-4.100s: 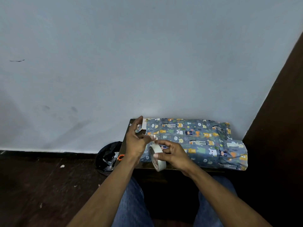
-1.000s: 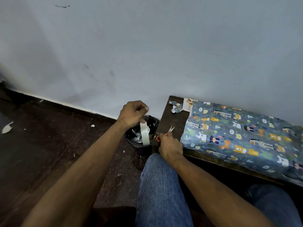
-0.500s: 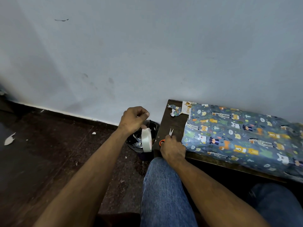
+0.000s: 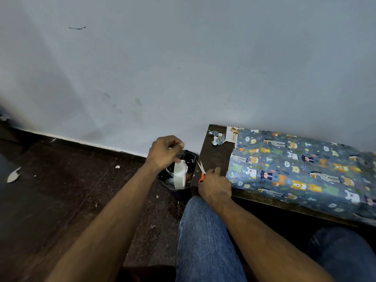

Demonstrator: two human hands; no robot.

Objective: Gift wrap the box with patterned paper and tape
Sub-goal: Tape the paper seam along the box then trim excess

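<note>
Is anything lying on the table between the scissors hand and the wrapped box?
Nothing visible does. The right hand, gripping the orange scissors, sits right beside the near end of the wrapped box, with only bare table around. Paper scraps lie farther back, near the wall.

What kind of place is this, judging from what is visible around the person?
Probably a plain room in a home, not a workshop. A bare painted wall meets a dark floor littered with scraps, a small waste bin stands beside a low wooden table, and the person sits at it in jeans.
</note>
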